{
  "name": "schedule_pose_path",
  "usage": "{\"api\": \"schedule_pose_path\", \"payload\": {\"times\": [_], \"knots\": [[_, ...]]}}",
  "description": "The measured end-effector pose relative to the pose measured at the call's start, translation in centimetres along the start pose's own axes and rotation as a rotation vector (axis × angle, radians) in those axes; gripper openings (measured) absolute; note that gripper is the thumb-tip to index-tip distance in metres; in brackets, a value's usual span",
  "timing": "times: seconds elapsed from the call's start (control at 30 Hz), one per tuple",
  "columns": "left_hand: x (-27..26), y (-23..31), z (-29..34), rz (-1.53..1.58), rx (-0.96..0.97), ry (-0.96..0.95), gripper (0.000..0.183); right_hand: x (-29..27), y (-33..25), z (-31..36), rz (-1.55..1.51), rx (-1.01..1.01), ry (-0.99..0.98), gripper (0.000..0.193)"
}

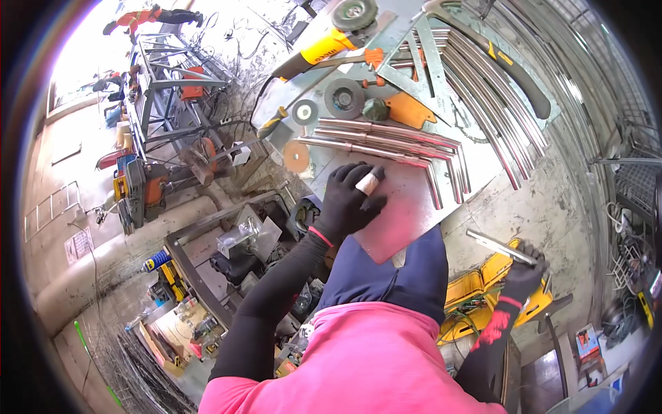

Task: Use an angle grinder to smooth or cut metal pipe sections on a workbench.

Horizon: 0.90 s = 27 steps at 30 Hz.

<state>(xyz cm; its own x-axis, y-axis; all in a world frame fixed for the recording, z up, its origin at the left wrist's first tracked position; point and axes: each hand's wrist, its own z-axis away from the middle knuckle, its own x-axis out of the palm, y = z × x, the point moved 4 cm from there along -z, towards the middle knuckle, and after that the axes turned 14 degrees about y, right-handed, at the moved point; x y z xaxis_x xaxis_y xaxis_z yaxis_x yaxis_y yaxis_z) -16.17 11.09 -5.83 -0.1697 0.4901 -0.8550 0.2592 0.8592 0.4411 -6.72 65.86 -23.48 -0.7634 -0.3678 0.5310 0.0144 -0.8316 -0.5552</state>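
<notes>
My left hand (350, 201), in a black glove, is over the near part of the metal-topped table (403, 200), fingers apart. A pale wrap (368, 182) goes round one of its fingers. Just beyond it lies a group of bent shiny metal tubes (386, 138), their short ends pointing toward me on the right. Off the table's right side, my right hand (524, 276), gloved too, is closed around a short metal tube (498, 245) that sticks out to the left. Below that hand is an open yellow case (476, 293) with cables.
Longer metal tubes (489, 103) lie at the table's right, beside a hand saw (514, 69). A yellow angle grinder (324, 48), grinding discs (343, 98) and an orange plate (408, 110) sit at the back. A metal-framed bin (207, 276) stands left; another person (153, 16) is far left.
</notes>
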Motion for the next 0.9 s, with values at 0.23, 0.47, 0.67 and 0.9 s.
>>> {"api": "schedule_pose_path", "payload": {"times": [0.23, 0.47, 0.67, 0.9], "knots": [[-3.8, -6.2, -5.7, -0.294, 0.278, 0.116, 0.039, 8.0, 2.8, 13.8, -0.038, 0.014, 0.168, 0.032], [-2.5, -8.0, -5.1, -0.349, 0.447, -0.038, 0.031, 13.8, 7.1, 20.8, -0.074, -0.147, 0.155, 0.031], [-2.1, -8.2, -6.5, -0.117, 0.558, -0.005, 0.012, 12.9, 14.0, 22.5, -0.167, -0.079, 0.243, 0.029], [-4.9, -7.8, -8.5, 0.007, 0.545, -0.03, 0.016, 17.2, 24.0, 23.3, -0.114, -0.058, 0.135, 0.032]]}}
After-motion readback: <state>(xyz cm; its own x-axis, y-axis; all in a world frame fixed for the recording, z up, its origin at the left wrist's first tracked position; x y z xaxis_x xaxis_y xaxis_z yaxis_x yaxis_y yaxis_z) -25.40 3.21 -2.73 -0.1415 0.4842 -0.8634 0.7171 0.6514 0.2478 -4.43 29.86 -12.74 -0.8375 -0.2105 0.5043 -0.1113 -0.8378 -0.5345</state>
